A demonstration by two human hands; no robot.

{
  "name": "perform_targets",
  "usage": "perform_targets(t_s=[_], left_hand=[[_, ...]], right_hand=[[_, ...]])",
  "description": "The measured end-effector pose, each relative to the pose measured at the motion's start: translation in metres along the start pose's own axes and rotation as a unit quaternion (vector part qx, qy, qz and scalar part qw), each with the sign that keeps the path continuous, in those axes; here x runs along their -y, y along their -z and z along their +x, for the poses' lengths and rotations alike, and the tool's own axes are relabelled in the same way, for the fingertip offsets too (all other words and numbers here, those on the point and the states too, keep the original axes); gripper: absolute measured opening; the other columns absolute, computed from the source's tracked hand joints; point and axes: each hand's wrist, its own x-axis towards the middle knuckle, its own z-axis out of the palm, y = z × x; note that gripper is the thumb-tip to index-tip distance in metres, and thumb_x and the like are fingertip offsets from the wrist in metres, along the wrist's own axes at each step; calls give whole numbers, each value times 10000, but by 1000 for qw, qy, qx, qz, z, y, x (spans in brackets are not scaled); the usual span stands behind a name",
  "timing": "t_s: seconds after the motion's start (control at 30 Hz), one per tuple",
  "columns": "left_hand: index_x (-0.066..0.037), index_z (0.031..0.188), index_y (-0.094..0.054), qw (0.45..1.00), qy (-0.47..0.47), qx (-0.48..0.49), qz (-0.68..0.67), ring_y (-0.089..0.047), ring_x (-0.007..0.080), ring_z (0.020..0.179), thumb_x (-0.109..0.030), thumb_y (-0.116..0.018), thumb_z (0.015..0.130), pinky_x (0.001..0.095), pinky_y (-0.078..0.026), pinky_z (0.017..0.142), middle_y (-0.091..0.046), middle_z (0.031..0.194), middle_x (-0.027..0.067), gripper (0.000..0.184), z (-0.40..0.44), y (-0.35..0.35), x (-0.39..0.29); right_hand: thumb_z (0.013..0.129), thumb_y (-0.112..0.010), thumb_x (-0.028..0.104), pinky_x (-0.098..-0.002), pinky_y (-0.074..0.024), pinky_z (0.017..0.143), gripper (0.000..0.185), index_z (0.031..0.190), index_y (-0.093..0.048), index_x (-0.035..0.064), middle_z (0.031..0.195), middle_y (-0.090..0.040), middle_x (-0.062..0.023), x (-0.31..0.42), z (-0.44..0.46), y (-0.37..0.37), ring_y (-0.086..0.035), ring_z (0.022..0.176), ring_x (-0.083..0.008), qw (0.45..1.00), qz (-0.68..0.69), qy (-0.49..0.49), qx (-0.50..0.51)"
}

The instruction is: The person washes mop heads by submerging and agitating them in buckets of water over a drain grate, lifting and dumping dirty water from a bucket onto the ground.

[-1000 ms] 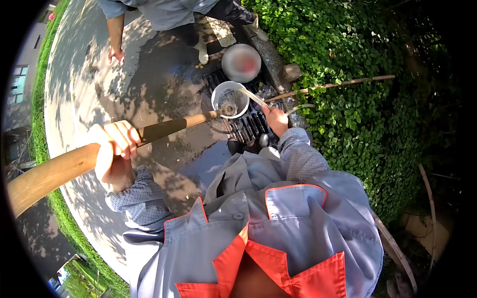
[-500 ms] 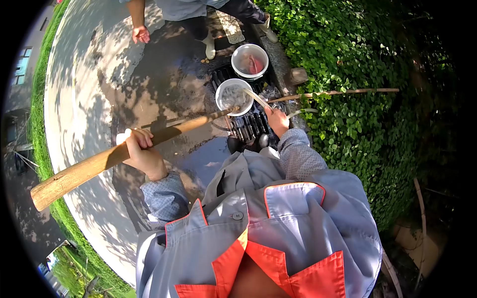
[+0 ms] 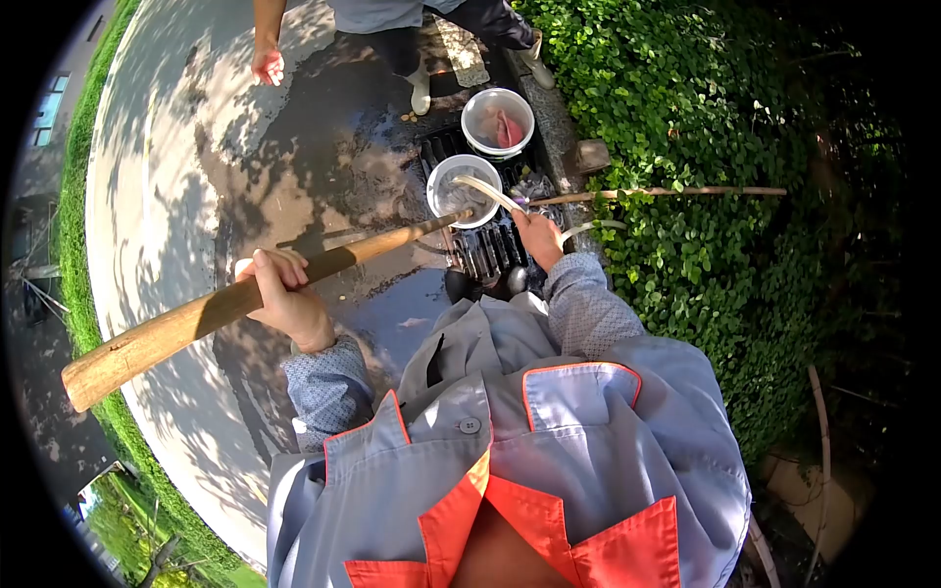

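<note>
Since the earlier frame, the pale hose [image 3: 487, 190] has moved farther across the white bucket [image 3: 433, 198]. Nearby, the left hand [image 3: 285, 295] wraps around a big wooden pole [image 3: 348, 256]. The right hand [image 3: 539, 238] grips the hose. Pole and hose already reach the bucket; how much is left, nobody can tell. Behind sits another bucket [image 3: 531, 121] with something pink [image 3: 508, 129], then a person [image 3: 382, 14].

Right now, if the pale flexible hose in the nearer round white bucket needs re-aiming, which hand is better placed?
Probably the right hand: it grips the pale hose just outside the nearer white bucket. The left hand is farther off, gripping the long wooden pole.
</note>
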Motion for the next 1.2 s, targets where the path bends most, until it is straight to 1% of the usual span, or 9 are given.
perform_targets(t_s=[0.23,0.33,0.43,0.63,0.73,0.83,0.9,1.03,1.2], left_hand=[[-77,758,-441,992,97,-82,6,-485,145,560,-50,-559,904,328,-458,612,-459,586,42,189,-15,-11,49],[-73,686,-415,986,142,8,-88,-407,131,496,-31,-529,865,308,-430,566,-439,575,37,217,10,-41,23],[-84,676,-370,970,64,206,-107,-351,131,522,-121,-473,844,283,-350,553,-371,578,42,200,24,-77,-63],[-129,646,-397,874,-92,427,-213,-352,74,334,-241,-485,830,203,-325,396,-426,443,-32,233,55,-68,-173],[-157,615,-395,856,-110,457,-213,-433,58,345,-199,-505,773,171,-399,395,-515,469,-33,197,67,-63,-174],[-103,740,-431,824,-71,537,-166,-442,103,380,-154,-487,862,241,-416,446,-492,520,6,144,89,-49,-120],[-65,780,-420,888,2,447,-107,-463,181,525,-144,-489,918,303,-420,580,-452,614,72,173,73,-46,-77],[-68,773,-424,982,-38,183,-12,-420,173,583,-188,-523,940,325,-399,608,-430,674,61,228,60,-62,-83],[-105,724,-398,995,-33,67,-72,-283,77,465,-138,-493,956,223,-284,460,-306,541,-20,253,62,-58,-74]], right_hand=[[926,-438,526,-483,-483,787,549,955,-671,30,913,-648,-249,-19,-12,6,-618,888,-413,998,19,19,-58],[915,-476,514,-474,-513,626,525,880,-670,27,707,-645,-222,-34,-19,1,-631,676,-418,992,-5,48,-119],[907,-486,518,-464,-513,586,547,816,-663,9,667,-629,-232,-51,-19,-4,-628,634,-408,983,-53,71,-162],[908,-503,493,-468,-506,536,534,698,-639,21,577,-601,-207,-48,-21,-1,-613,561,-395,976,-11,88,-199],[912,-489,503,-470,-513,593,536,781,-667,14,669,-637,-216,-43,-17,2,-629,631,-402,986,-4,62,-157],[920,-467,505,-475,-509,685,536,862,-671,13,762,-650,-234,-34,-16,8,-634,740,-413,993,5,33,-116],[925,-455,503,-478,-497,731,537,905,-667,11,805,-650,-243,-31,-16,11,-629,795,-417,995,16,22,-94],[928,-442,507,-482,-484,778,546,941,-666,8,863,-651,-248,-31,-12,8,-621,855,-421,996,24,20,-81],[921,-454,514,-483,-491,782,546,947,-660,9,854,-654,-252,-32,-10,0,-624,853,-428,995,18,16,-93]])
